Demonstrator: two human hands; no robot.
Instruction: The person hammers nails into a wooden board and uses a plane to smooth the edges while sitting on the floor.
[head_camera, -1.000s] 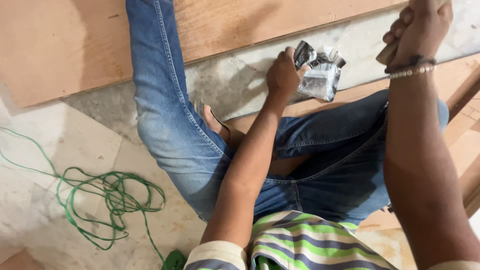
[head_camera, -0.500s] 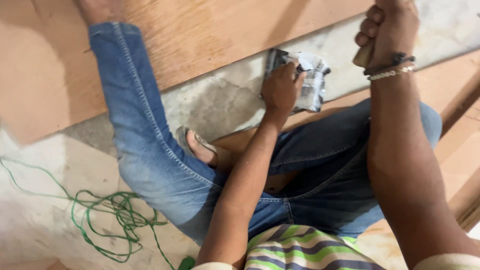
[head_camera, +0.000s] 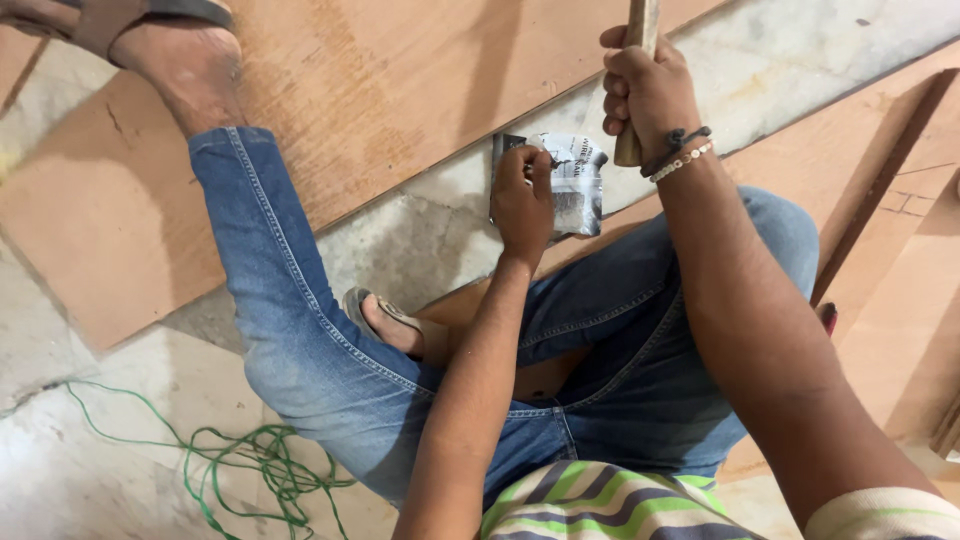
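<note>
At the far left, on the pale stone floor (head_camera: 60, 470), a loose tangle of thin green wire (head_camera: 250, 465) is seen, well apart from both hands. Above it, a large flat sheet of brown plywood (head_camera: 380, 90) is laid on the floor, and a foot in a brown sandal (head_camera: 150, 40) is rested on it. The leg in blue denim jeans (head_camera: 290, 310) is stretched across the board edge.

Near the middle, the left hand (head_camera: 522, 200) is closed, with the fingertips pinched together at the open top of a small crumpled packet of clear and silver plastic (head_camera: 572, 185). The packet is placed on the floor, just beside the plywood edge and in front of the bent knee. What is pinched cannot be told; it is too small. The packet is judged to be light, soft and easily crushed, and its film is probably slippery, so it is better held at the folded upper edge than at the loose sides. Small hard pieces seem to be inside, and they could spill if the packet is tilted.

To the right, the right hand (head_camera: 648, 95) is wrapped firmly around a pale wooden handle (head_camera: 636, 60), held upright; its head is out of view. The handle is judged stiff and rather heavy at the top, so a full grip is suitable. A dark cord and a beaded bracelet (head_camera: 680, 155) are worn on this wrist.
</note>
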